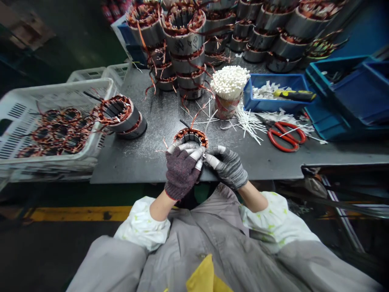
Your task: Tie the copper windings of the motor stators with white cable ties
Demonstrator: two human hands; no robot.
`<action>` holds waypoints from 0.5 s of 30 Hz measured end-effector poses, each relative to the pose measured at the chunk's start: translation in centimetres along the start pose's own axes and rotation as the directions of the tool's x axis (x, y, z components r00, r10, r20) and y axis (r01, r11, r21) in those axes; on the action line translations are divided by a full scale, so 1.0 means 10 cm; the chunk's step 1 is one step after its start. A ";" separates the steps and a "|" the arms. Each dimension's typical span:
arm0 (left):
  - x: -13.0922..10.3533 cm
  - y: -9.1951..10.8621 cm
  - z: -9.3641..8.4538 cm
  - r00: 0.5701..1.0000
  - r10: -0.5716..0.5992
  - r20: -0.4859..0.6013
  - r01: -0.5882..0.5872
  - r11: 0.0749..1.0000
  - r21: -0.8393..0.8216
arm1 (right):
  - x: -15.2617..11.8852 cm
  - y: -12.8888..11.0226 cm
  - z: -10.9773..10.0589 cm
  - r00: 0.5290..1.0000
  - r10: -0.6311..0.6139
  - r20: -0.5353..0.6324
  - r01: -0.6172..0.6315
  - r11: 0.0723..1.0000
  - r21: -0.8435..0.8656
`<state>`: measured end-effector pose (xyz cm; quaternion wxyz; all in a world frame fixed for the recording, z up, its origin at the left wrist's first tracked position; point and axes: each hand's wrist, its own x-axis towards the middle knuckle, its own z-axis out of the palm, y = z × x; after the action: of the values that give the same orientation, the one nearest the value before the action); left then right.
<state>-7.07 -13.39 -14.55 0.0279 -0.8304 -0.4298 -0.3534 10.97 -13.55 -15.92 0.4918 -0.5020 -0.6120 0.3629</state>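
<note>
A motor stator (191, 137) with copper windings stands at the table's near edge, a black lead and copper wires rising from its far side. Over its near side lies my left hand (184, 166), in a dark maroon glove with white-wrapped fingertips, its fingers closed on the rim. My right hand (227, 165), in a grey knit glove with similar wrapped fingertips, pinches at the stator's right near edge. Whatever sits between those right fingertips is too small and covered to make out. The stator's near wall is hidden behind the hands.
Left are a white crate (103, 91) of wound stators and a two-high stator stack (129, 121). Taller stacks (185, 52) line the back. To the right are a cup of white sticks (229, 87), loose sticks (249, 121), red-handled scissors (285, 138) and a blue bin (278, 105).
</note>
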 end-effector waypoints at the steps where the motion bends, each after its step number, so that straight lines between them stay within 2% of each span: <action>1: 0.00 0.00 0.01 1.000 -0.014 0.007 0.014 1.000 0.006 | 0.00 0.01 0.00 1.000 0.003 -0.004 -0.003 1.000 0.007; 5: 0.00 0.01 0.01 0.998 -0.053 0.041 0.052 0.998 0.026 | -0.01 0.04 0.01 1.000 0.002 -0.004 -0.002 1.000 -0.004; 9: -0.01 0.02 -0.04 0.999 -0.025 0.048 0.024 0.999 0.021 | 0.04 0.11 0.00 0.995 -0.035 0.090 0.043 0.994 -0.098; 12: -0.03 0.03 -0.06 0.999 0.008 0.032 -0.007 1.000 -0.015 | 0.08 0.14 -0.05 0.973 -0.127 0.195 0.168 0.964 -0.207; 15: -0.02 0.02 -0.05 0.999 0.014 0.052 -0.012 1.000 -0.026 | 0.12 0.07 -0.10 0.938 -0.227 0.264 0.314 0.879 -0.360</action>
<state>-7.32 -13.84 -14.28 0.0084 -0.8424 -0.4206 -0.3368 12.06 -12.24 -16.07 0.3573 -0.4582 -0.7861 0.2106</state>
